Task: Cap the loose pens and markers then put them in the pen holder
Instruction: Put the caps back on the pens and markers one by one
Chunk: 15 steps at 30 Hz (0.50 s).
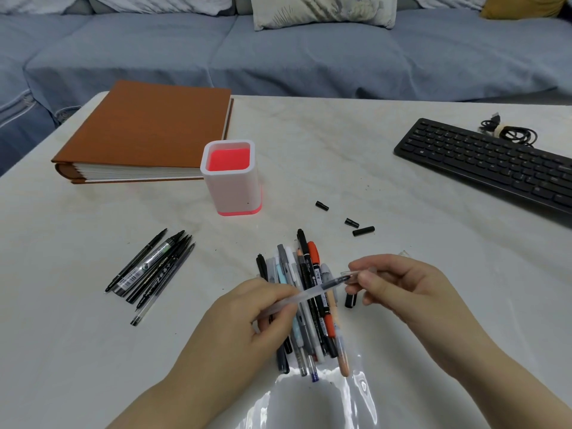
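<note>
My left hand point(263, 308) grips a clear-barrelled pen point(318, 291) whose dark tip points right. My right hand point(399, 283) pinches a clear cap point(356, 273) right at that tip. Under both hands lies a pile of several pens and markers point(306, 305), black, white, grey and orange. A second group of several black pens point(151, 270) lies to the left. Three loose black caps point(322, 206) point(352, 223) point(363, 231) lie beyond the pile, and another black cap point(350, 300) lies under my right hand. The white pen holder point(230, 184), red inside, stands upright beyond the pile.
A brown album point(145, 131) lies at the back left, next to the holder. At the right stretches a black keyboard point(486, 162) with a coiled cable point(510, 131) behind it. A clear plastic bag point(325, 397) lies at the near edge. A blue sofa is beyond the table.
</note>
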Each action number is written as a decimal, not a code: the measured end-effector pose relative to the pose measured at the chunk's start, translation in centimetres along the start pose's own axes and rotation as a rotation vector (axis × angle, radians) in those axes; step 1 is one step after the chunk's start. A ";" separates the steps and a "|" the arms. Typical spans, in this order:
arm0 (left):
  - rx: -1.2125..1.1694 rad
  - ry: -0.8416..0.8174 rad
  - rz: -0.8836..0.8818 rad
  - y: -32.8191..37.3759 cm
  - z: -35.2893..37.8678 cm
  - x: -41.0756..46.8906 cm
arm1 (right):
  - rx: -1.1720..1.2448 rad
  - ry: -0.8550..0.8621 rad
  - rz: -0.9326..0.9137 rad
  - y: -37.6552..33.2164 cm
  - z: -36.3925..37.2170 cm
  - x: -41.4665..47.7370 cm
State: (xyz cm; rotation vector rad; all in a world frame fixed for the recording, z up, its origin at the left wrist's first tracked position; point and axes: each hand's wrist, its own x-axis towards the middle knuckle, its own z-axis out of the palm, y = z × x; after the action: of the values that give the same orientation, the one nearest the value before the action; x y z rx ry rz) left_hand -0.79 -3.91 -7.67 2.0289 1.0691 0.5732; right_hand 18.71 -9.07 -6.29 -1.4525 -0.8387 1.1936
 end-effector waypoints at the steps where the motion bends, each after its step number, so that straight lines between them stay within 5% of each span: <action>1: 0.005 0.000 0.004 0.0 0.0 0.0 | -0.018 -0.008 -0.006 -0.1 0.1 0.0; 15: 0.058 0.011 0.045 -0.5 -0.3 -0.1 | -0.103 0.018 -0.095 -0.6 -0.3 0.1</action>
State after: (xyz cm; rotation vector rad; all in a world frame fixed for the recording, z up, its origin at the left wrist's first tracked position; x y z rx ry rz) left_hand -1.30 -3.65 -7.90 2.1072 1.0603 0.5830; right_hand 19.06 -8.95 -5.74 -1.4874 -0.9580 1.0778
